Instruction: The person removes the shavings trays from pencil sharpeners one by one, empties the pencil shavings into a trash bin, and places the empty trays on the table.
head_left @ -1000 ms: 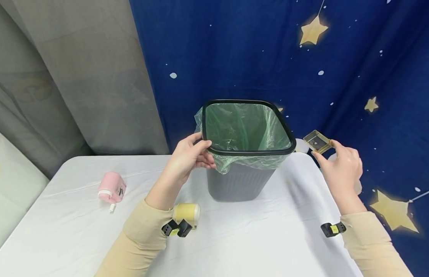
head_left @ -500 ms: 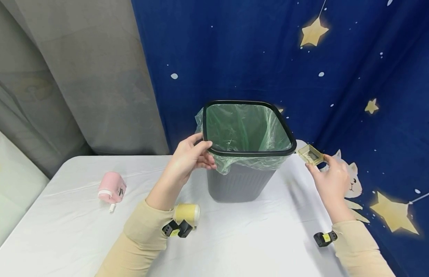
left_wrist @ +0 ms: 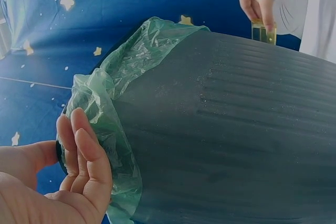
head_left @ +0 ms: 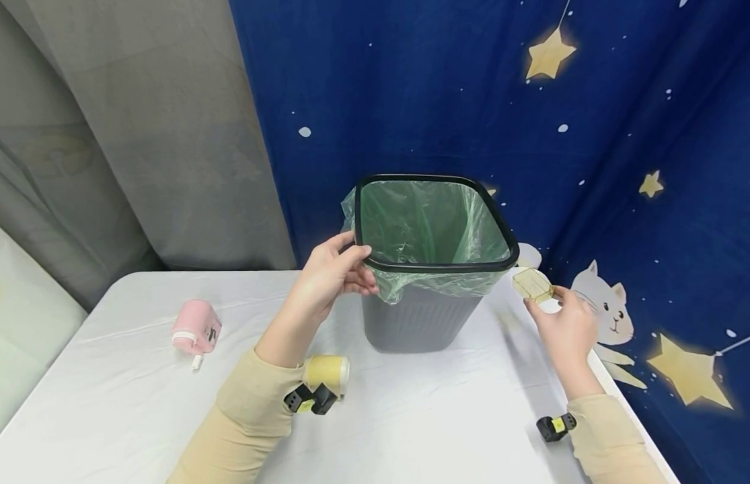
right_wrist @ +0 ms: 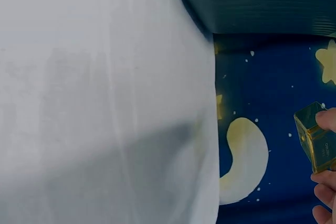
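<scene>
Left grip (head_left: 338, 275) holds a grey plastic bin (head_left: 420, 319) by its black rim (head_left: 435, 267); right grip (head_left: 568, 329) pinches a small, clear yellowish box (head_left: 533, 285) right of the bin. Best keep the pinch gentle.

— How's the light?
— Bright in the head view, whitening the tablecloth (head_left: 447, 417); dimmer in the 2 wrist views.
— Anything darker?
— A soft-edged shadow (right_wrist: 115, 169) across that tablecloth, right wrist view.
</scene>
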The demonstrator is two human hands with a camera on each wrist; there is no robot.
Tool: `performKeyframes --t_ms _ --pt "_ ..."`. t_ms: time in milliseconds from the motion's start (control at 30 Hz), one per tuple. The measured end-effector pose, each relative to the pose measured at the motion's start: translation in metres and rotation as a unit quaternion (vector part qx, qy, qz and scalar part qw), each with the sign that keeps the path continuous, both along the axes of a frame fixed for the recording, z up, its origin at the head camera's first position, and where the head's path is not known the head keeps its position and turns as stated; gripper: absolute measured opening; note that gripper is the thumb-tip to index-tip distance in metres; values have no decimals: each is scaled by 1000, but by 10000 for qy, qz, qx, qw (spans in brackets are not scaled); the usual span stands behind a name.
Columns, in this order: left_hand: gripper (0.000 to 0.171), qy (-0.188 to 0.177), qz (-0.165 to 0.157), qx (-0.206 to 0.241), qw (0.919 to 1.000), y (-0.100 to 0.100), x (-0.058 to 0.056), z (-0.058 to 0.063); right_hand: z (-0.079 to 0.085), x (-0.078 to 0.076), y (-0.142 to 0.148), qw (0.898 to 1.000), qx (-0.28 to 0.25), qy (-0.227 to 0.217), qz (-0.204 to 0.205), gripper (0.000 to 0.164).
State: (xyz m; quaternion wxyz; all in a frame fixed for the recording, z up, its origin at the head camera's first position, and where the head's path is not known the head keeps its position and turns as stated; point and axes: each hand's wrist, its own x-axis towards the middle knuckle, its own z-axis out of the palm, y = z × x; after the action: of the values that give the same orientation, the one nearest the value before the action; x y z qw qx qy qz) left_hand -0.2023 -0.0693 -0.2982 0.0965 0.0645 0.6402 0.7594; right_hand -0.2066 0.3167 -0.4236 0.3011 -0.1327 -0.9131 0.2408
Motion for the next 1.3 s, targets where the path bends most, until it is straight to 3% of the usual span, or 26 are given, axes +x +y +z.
performKeyframes --t_ms 300,700,1300 --pt "68 6 6 46 10000 1 1 1 -17 1 -1 9990 -335 -301 33 55" --pt "69 35 15 13 10000 1 1 2 -36 1 -5 9975 -383 -574 -130 54" --pt "69 15 25 40 10000 0 1 1 -47 6 -4 9916 -523 -1170 -155 57"
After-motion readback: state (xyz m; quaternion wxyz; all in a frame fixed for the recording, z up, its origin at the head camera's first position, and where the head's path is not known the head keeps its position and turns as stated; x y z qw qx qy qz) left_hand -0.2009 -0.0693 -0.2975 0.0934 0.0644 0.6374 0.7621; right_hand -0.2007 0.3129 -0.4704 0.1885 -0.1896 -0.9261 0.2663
